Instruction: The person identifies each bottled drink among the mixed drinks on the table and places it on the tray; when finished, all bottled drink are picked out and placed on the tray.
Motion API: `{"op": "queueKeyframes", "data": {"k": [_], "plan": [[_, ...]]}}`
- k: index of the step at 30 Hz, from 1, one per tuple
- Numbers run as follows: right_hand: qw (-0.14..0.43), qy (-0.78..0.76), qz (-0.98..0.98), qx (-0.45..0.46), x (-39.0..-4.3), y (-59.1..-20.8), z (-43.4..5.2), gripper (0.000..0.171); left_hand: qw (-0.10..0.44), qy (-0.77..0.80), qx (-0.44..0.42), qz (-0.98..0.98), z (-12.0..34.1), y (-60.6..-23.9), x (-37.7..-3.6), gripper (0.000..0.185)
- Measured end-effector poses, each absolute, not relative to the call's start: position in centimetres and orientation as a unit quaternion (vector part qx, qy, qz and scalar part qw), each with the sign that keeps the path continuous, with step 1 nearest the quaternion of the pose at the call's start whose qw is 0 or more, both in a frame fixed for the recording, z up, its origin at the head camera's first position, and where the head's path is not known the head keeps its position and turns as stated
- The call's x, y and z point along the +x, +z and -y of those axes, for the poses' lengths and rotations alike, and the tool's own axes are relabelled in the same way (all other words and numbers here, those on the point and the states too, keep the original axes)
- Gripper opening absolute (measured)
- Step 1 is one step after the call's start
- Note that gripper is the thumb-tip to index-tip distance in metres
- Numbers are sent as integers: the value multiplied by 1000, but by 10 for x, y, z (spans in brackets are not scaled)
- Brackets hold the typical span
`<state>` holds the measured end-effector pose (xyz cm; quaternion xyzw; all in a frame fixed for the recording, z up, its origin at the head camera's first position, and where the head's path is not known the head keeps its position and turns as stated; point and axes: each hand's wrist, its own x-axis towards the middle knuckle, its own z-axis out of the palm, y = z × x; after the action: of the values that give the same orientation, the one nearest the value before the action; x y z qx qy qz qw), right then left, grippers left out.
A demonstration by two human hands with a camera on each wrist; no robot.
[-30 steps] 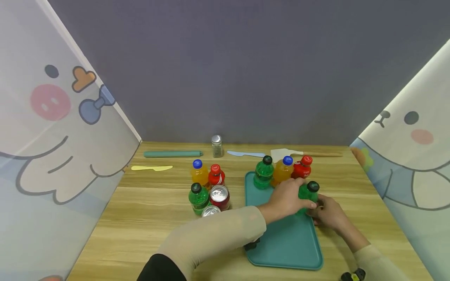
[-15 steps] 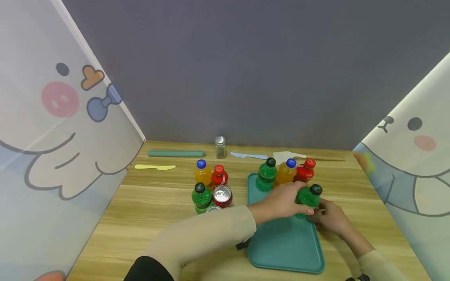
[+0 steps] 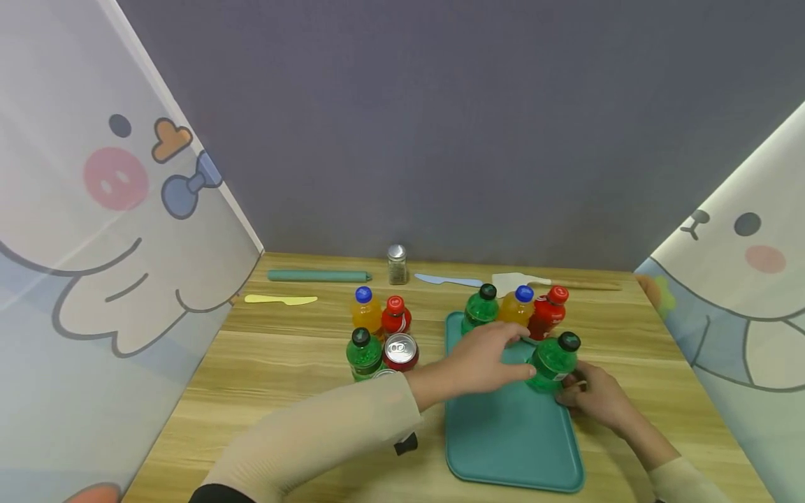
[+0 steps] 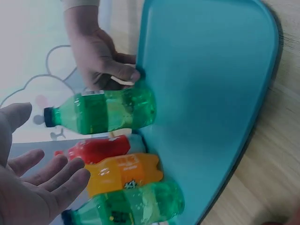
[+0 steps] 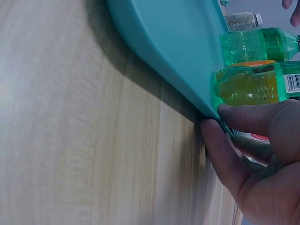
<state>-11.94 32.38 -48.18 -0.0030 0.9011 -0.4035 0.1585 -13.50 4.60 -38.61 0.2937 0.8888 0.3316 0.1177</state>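
A green soda bottle (image 3: 553,362) with a black cap stands upright at the right edge of the teal tray (image 3: 512,440). My left hand (image 3: 474,363) is just left of it, fingers spread; the left wrist view shows a gap between hand (image 4: 42,187) and bottle (image 4: 110,111). With thumb and fingers, my right hand (image 3: 597,398) pinches the tray's right rim beside the bottle, clearest in the right wrist view (image 5: 262,154). Along the tray's far end stand another green bottle (image 3: 481,307), an orange soda bottle (image 3: 516,307) and a red-capped cola bottle (image 3: 548,311).
Left of the tray, a cluster holds an orange bottle (image 3: 366,312), a red-capped bottle (image 3: 396,318), a green bottle (image 3: 365,355) and cans (image 3: 401,351). Along the back lie a teal stick (image 3: 319,276), knives (image 3: 281,300), a shaker (image 3: 397,265) and a spatula (image 3: 520,283).
My left hand has let go of the green bottle and drawn back to the left. The bottle stays on the tray. My right hand keeps its place at the rim; the view shifts slightly.
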Motion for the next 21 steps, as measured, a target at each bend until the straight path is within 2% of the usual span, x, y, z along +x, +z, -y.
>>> {"op": "queueKeyframes", "data": {"k": [7,14,21], "plan": [[182,-439,-880,11,-116,-481,-326,52,123,380,276,-874,-14,-372,-134,58],[198,-461,-865,4,-114,-483,-329,61,118,436,240,-859,22,-353,-135,58],[213,-483,-849,0,-113,-485,-333,68,84,478,210,-848,62,-343,-135,54]]}}
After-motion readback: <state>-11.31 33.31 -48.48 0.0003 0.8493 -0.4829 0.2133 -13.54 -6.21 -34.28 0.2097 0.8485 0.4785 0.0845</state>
